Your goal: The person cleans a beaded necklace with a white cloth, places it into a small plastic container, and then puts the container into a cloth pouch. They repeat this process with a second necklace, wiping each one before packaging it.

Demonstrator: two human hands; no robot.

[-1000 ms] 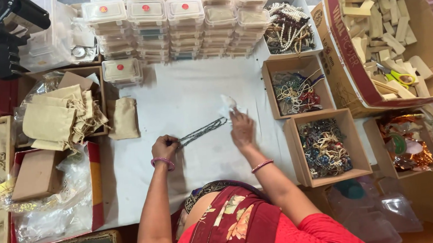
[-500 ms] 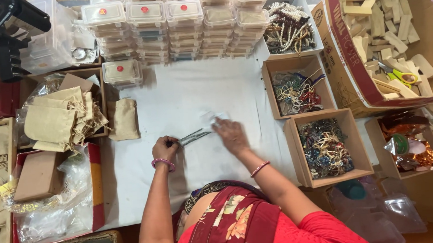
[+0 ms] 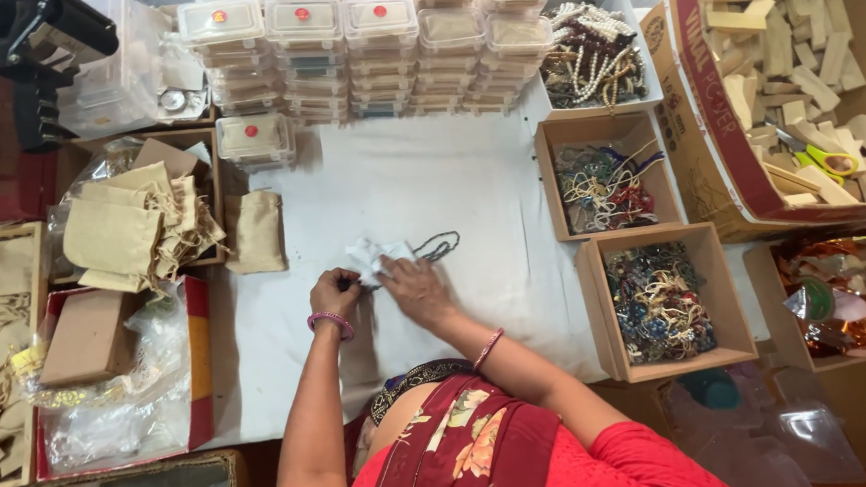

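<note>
I am pinching a small white wrapper (image 3: 369,257) with my left hand (image 3: 334,292) while my right hand (image 3: 410,280) is pressing flat on it, keeping it steady on the desk (image 3: 429,184); the dark bead string (image 3: 438,244) is trailing out beside it.

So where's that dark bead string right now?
In the head view, the dark bead string lies mid-table on the white cloth, trailing right from the white paper under both hands, left of the open bead boxes.
</note>
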